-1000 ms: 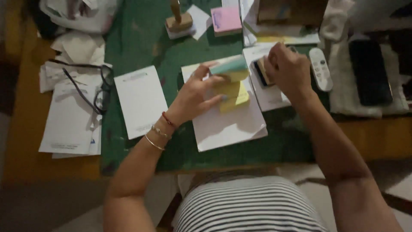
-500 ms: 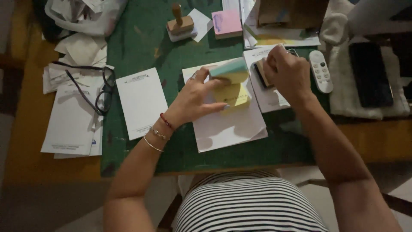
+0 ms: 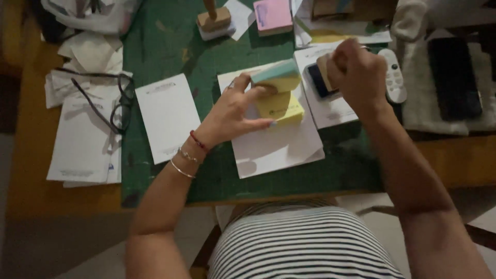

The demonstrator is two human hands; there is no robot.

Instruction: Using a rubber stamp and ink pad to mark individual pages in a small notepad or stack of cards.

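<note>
my left hand (image 3: 232, 111) fingers grip the sticky note pad (image 3: 279, 93), pages lifted; my right hand (image 3: 359, 75) fingers clench a wooden stamp (image 3: 325, 72) on the ink pad (image 3: 318, 82).

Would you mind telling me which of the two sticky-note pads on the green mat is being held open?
The yellow sticky-note pad with teal top sheets, bent open by the left hand. The pink pad lies shut and untouched at the far edge.

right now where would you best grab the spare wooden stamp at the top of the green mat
By its upright handle, from straight above. The wooden stamp stands on its flat block on a white slip, handle pointing up, with bare green mat to its left; the pink notepad sits apart on the right.
</note>
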